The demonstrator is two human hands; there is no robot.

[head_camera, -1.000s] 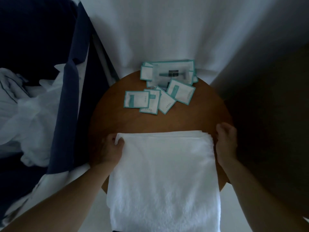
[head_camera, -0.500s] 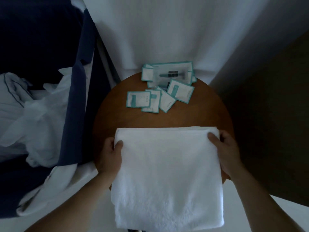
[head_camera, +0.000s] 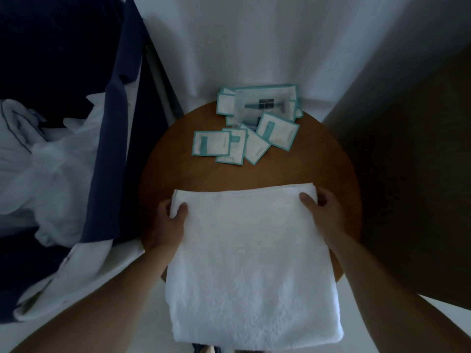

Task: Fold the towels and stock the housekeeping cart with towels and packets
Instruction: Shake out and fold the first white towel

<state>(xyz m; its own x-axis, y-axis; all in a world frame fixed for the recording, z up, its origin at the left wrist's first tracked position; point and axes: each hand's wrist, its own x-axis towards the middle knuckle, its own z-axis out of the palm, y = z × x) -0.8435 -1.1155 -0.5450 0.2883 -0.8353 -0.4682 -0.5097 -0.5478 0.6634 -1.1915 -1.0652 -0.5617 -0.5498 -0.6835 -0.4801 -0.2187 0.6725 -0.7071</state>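
White towel (head_camera: 251,263), left hand (head_camera: 170,220), right hand (head_camera: 321,212) gripping corners

Round brown worktop (head_camera: 178,179) sitting centre frame. White drape (head_camera: 254,47) hanging behind its far edge. Navy cloth (head_camera: 109,149) running down the left side, just beside the worktop. Crumpled white linen (head_camera: 51,174) lying further left, partly behind that cloth. Dark brown panel (head_camera: 407,174) standing on the right. Pale floor (head_camera: 456,310) showing bottom right.
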